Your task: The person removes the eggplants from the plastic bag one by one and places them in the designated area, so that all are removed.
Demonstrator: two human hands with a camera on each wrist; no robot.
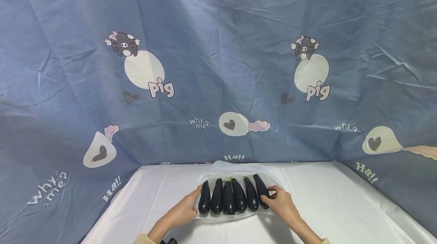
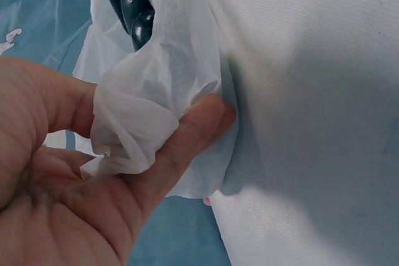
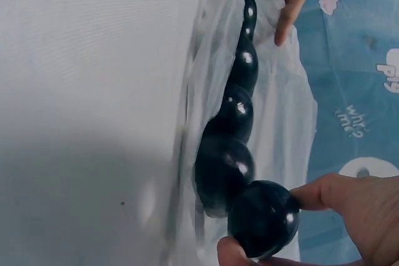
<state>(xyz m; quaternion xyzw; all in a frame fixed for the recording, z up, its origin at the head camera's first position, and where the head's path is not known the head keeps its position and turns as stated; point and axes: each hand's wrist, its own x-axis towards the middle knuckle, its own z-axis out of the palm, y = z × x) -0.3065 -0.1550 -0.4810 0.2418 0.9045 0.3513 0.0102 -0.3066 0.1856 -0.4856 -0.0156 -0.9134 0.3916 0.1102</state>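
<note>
Head view: bright, diffuse light; pale sheen, upper centre, on blue pig-print backdrop [image 1: 218, 58]; soft shadows on white tablecloth [image 1: 324, 198], nearside of eggplants [image 1: 228, 198]. Left wrist view: dimmer; broad grey shadow across tablecloth. Right wrist view: similar shadow, lower left; small white highlights on eggplants; slight softness.

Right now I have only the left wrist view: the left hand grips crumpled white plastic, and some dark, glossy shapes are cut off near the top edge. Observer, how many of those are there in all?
Observer: The head view shows six eggplants.
Operator: Understood. And what is the right hand doing?
Observer: It is pinching the rightmost eggplant between thumb and fingers.
</note>
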